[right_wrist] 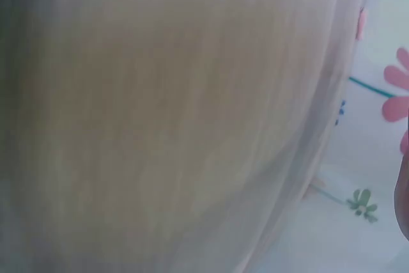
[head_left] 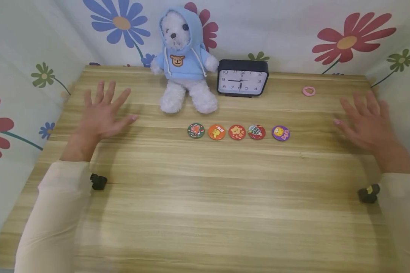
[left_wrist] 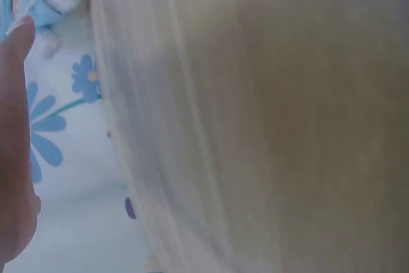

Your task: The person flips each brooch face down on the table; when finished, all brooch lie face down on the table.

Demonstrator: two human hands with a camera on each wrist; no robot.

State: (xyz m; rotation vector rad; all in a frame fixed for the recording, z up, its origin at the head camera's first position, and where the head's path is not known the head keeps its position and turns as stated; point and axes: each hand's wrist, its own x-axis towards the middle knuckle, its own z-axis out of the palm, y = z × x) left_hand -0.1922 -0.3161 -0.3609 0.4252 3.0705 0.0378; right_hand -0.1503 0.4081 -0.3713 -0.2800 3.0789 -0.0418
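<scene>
gripping nothing, the left hand (head_left: pixel 104 112) and right hand (head_left: pixel 369 123) spread wide; flat badges (head_left: pixel 237 132) would probably lift best by their rims.

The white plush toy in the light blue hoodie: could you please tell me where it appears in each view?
Head: the white plush toy in the light blue hoodie sits at the top, left of centre.
Left wrist: top-left corner, cut off by the frame.
Right wrist: not in it.
Shared landmark: the pale brown wood-grain tabletop, in all three.
</scene>
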